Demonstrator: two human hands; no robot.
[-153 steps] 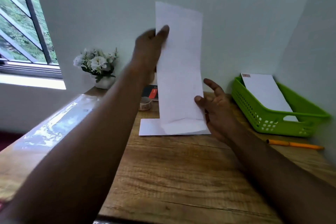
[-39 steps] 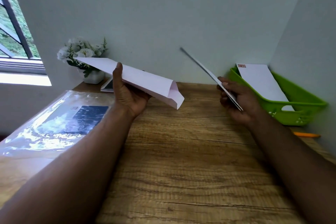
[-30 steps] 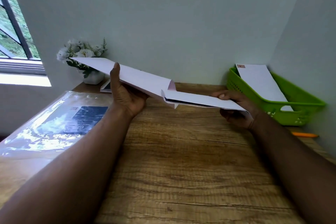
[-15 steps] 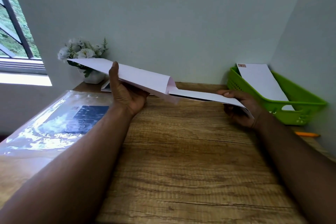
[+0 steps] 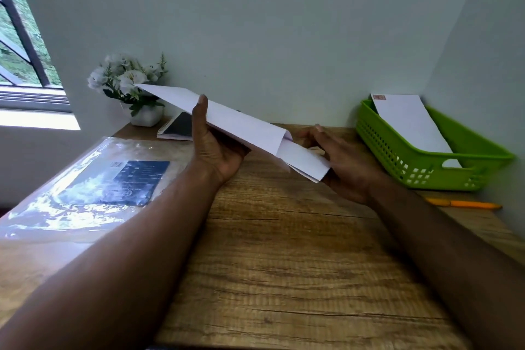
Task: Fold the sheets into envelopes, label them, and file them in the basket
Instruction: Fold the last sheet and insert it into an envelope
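Observation:
A long white envelope (image 5: 227, 119) slants above the wooden desk (image 5: 284, 264), its open mouth pointing right. My left hand (image 5: 216, 148) grips it from below, thumb over the near edge. A folded white sheet (image 5: 304, 160) sticks partway out of the mouth. My right hand (image 5: 343, 162) holds that sheet's outer end, palm against it, fingers stretched behind. The green basket (image 5: 397, 156) at the far right holds a finished white envelope (image 5: 409, 122) with a stamp at its corner.
An orange pen (image 5: 463, 204) lies in front of the basket. A clear plastic pack of paper (image 5: 93, 187) covers the desk's left side. A spiral notebook (image 5: 177, 126) and a white flower pot (image 5: 133, 94) stand at the back, against the wall.
The folded sheet in my right hand has slid further into the envelope's mouth; less of it shows now. My right hand moved left, toward my left hand.

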